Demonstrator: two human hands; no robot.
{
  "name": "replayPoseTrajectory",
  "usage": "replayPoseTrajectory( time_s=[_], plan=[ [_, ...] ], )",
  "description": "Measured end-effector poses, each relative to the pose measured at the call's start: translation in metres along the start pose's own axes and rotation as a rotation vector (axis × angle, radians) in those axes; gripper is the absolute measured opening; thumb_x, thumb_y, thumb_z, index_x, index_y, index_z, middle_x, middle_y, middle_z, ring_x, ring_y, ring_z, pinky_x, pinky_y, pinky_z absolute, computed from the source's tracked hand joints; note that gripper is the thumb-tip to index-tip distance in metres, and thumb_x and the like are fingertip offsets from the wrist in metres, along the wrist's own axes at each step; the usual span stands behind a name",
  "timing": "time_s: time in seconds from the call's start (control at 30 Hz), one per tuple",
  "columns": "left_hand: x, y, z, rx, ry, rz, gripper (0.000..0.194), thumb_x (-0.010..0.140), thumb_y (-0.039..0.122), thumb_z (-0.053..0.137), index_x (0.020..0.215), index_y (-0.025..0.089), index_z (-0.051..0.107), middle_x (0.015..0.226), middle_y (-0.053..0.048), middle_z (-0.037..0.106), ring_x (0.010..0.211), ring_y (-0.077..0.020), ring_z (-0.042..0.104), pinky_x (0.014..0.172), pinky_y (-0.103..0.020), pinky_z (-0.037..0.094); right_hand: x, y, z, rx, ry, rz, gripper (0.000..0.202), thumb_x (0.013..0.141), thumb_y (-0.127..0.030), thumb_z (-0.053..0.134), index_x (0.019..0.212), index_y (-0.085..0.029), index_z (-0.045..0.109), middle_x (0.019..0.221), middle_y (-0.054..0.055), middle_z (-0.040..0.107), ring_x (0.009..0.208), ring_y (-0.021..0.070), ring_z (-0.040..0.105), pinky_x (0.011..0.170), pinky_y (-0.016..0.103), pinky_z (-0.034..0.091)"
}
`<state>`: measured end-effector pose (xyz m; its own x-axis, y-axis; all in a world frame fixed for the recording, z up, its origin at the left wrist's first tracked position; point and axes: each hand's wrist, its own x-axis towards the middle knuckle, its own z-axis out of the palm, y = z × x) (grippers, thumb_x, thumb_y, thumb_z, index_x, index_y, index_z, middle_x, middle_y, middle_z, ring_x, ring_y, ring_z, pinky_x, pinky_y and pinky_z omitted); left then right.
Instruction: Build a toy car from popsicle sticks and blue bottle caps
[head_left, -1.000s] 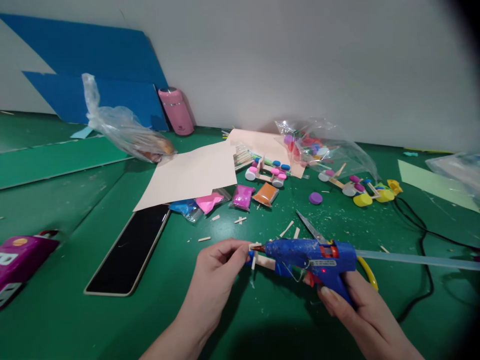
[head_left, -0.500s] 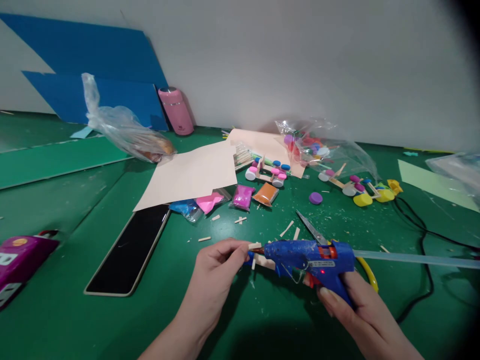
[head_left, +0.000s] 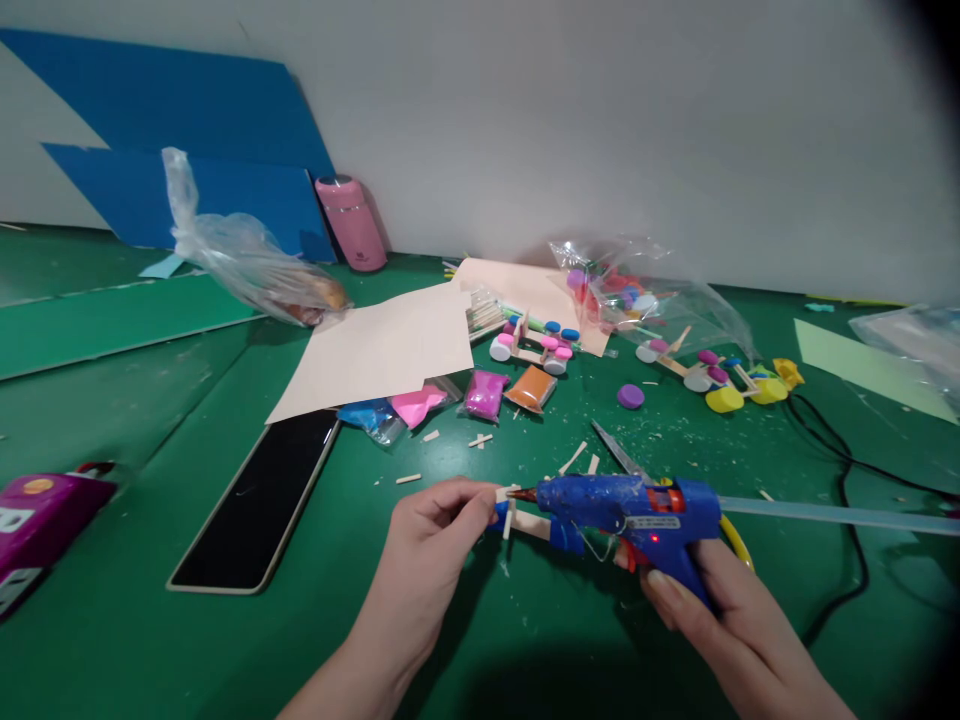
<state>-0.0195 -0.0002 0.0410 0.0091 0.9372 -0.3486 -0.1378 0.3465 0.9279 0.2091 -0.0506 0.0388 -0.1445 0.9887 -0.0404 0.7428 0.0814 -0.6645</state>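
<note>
My right hand (head_left: pixel 720 610) is wrapped round the handle of a blue hot glue gun (head_left: pixel 600 505), whose red light is lit. A long clear glue stick (head_left: pixel 825 512) sticks out of its back end. My left hand (head_left: pixel 442 540) pinches a small piece built of wooden sticks (head_left: pixel 531 524) with blue parts at its ends. The gun's metal nozzle is right at the stick near my left fingertips; whether it touches, I cannot tell. Behind the gun lie scissors (head_left: pixel 619 450) with yellow handles, partly hidden by it.
A phone (head_left: pixel 255 510) lies left of my hands, beyond it a purple power strip (head_left: pixel 49 525). Clay packets (head_left: pixel 486 394), paper (head_left: pixel 382 340) and small stick cars (head_left: pixel 532 345) sit farther back. A black cord (head_left: pixel 847 490) runs at the right. Stick scraps (head_left: pixel 409 479) are scattered about.
The glue gun and my right hand have shifted slightly right and a little up, drawing the nozzle back along the stick. My left hand has stayed in place with the wooden piece.
</note>
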Motion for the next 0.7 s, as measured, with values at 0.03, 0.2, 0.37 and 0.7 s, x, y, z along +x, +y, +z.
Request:
replayPoseTrajectory(
  time_s=[0.03,0.2,0.37,0.7],
  plan=[
    [0.0001,0.0006,0.0004,-0.001,0.004,-0.001,0.011,0.071,0.022,0.062,0.064,0.017,0.069,0.059,0.001,0.061,0.061,-0.0104,0.049,0.059,-0.019,0.037,0.0001,-0.0007,0.0003,0.012,-0.020,0.012,0.017,0.083,-0.035,0.043,0.076,-0.023,0.052,0.060,0.000,0.053,0.051,0.0146,0.050,0.044,0.021,0.043],
    [-0.0003,0.0016,0.0004,-0.006,-0.004,0.004,0.011,0.071,0.022,0.062,0.066,0.018,0.070,0.060,0.002,0.062,0.061,-0.0099,0.049,0.059,-0.018,0.037,-0.0003,-0.0056,0.0005,0.053,-0.084,0.048,0.022,0.084,-0.037,0.042,0.097,-0.023,0.053,0.066,0.001,0.057,0.056,0.0165,0.054,0.048,0.022,0.047],
    [-0.0002,0.0012,0.0001,0.011,-0.009,0.007,0.012,0.072,0.022,0.061,0.065,0.017,0.069,0.060,0.002,0.061,0.062,-0.0097,0.049,0.059,-0.018,0.036,-0.0016,-0.0056,-0.0007,0.036,-0.054,0.032,0.021,0.084,-0.036,0.042,0.096,-0.023,0.054,0.065,0.000,0.057,0.054,0.0152,0.053,0.046,0.020,0.046],
    [-0.0003,-0.0009,-0.0018,0.010,-0.012,0.003,0.012,0.072,0.023,0.061,0.065,0.018,0.068,0.062,0.003,0.061,0.063,-0.0094,0.049,0.060,-0.018,0.036,-0.0005,-0.0025,-0.0002,-0.016,0.010,-0.045,0.014,0.085,-0.033,0.042,0.093,-0.025,0.051,0.063,-0.002,0.052,0.053,0.0131,0.050,0.045,0.018,0.044]
  ],
)
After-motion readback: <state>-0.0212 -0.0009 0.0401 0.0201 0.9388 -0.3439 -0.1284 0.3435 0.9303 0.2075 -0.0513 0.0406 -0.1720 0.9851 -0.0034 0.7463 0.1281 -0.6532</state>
